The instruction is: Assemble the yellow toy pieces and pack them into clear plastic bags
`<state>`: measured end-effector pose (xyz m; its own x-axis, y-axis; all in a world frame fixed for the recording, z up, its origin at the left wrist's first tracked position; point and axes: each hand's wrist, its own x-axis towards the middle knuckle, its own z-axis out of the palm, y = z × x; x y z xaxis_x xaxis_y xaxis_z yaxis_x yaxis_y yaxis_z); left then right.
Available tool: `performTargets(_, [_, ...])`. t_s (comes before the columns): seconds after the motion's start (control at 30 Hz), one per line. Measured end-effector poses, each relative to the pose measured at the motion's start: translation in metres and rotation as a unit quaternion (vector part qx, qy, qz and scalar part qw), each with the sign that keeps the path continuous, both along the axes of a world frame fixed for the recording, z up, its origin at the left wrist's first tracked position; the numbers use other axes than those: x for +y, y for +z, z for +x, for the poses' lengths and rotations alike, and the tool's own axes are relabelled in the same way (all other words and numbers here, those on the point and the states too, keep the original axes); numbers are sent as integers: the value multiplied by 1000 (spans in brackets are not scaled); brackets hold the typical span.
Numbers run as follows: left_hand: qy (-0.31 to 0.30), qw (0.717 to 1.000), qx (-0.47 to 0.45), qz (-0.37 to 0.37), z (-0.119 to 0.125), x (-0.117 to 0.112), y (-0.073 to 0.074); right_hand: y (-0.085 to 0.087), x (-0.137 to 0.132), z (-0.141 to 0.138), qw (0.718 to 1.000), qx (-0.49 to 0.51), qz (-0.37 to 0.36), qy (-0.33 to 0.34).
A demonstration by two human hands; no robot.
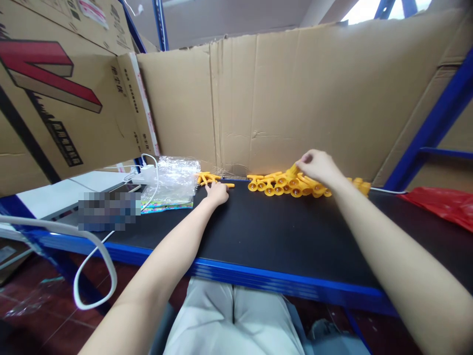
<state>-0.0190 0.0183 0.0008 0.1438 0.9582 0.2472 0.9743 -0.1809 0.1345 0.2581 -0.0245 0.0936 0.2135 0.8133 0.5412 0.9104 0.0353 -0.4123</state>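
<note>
My right hand [318,167] pinched the orange fittings [284,185] kept tidy in a row by the cardboard wall [295,98], my left hand [217,193] curled beside loose fittings [206,178], its grasp unclear.

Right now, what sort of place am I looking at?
Probably a small warehouse or factory workstation: a black bench top on blue metal racking, walled with flattened cardboard, and a heap of identical orange plastic parts that the right hand touches.

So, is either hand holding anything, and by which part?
Right hand pinches an orange plastic piece by its top end. Left hand touches loose orange pieces; hold unclear.
</note>
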Motion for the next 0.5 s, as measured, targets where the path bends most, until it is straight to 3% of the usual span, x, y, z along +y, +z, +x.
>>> performTargets(0.2, [-56, 998, -9, 5, 8, -4, 1, -40, -13, -22, 978, -114, -144, 100])
performTargets(0.37, [-90, 996, -18, 18, 11, -9, 5, -60, -5, -26, 973, -87, -121, 174])
performTargets(0.5, [-63, 998, 3, 31, 9, -14, 8, -69, -2, -31, 972, -23, -134, 194])
